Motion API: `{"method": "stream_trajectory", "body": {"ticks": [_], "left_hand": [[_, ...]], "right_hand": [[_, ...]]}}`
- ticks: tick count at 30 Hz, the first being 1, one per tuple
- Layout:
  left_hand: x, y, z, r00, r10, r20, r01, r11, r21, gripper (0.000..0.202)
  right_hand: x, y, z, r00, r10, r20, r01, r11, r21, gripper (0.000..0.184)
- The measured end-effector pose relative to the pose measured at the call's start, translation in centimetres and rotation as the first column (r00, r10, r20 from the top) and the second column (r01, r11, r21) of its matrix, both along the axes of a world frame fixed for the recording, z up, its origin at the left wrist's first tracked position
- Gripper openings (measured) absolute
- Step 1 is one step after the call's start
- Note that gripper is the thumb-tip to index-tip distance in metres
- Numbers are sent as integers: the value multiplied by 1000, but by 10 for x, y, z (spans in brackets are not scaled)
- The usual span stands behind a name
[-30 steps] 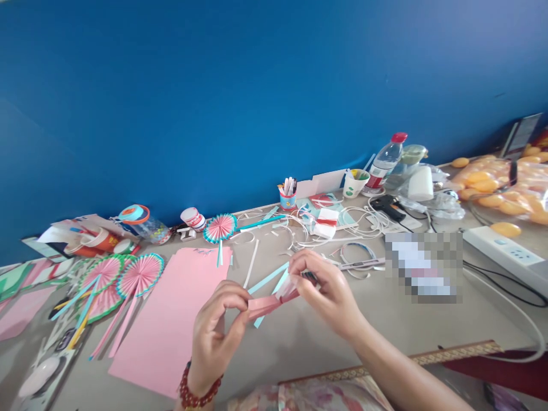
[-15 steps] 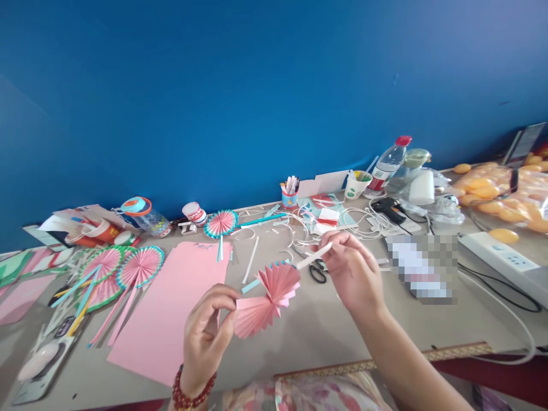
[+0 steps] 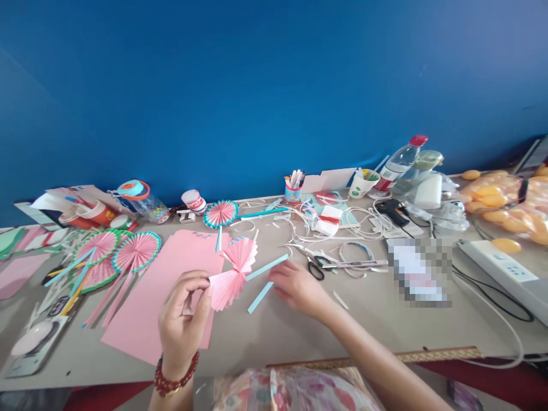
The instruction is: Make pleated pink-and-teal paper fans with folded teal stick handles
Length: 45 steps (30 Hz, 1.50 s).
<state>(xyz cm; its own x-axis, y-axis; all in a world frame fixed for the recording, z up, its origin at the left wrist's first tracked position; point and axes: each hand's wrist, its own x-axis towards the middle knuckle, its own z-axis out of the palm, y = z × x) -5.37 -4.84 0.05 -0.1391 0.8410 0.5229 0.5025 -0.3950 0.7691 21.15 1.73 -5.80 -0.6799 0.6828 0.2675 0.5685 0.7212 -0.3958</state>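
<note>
A pink pleated paper fan (image 3: 231, 277), spread into a bow-like shape, is pinched at its left edge by my left hand (image 3: 184, 308). It is held above the desk beside a pink paper sheet (image 3: 141, 319). My right hand (image 3: 299, 288) is low over the desk, fingers curled and pressed together at the end of a light blue paper strip (image 3: 260, 298). A second light blue strip (image 3: 269, 266) runs slantwise between the fan and that hand's knuckles. The right fingertips are partly hidden. A short white strip (image 3: 341, 299) lies right of the hand.
Finished pink fans (image 3: 136, 252) with paper tails lie at the left. Black-handled scissors (image 3: 317, 268) and a craft knife (image 3: 359, 264) lie beyond my right hand. A glue gun (image 3: 393, 212), a water bottle (image 3: 400, 165), a phone (image 3: 417, 271) and a power strip (image 3: 499, 260) occupy the right.
My right hand has moved left and down from the white strip it held to the light blue strips. The fan in my left hand has shifted left and up.
</note>
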Motion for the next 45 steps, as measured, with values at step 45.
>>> {"method": "stream_trajectory", "body": {"ticks": [45], "left_hand": [[59,-13,-27,916,-225,-333,348,858,378,20]], "right_hand": [[5,33,45,448,-421,-788,-488,624,-611,13]]}}
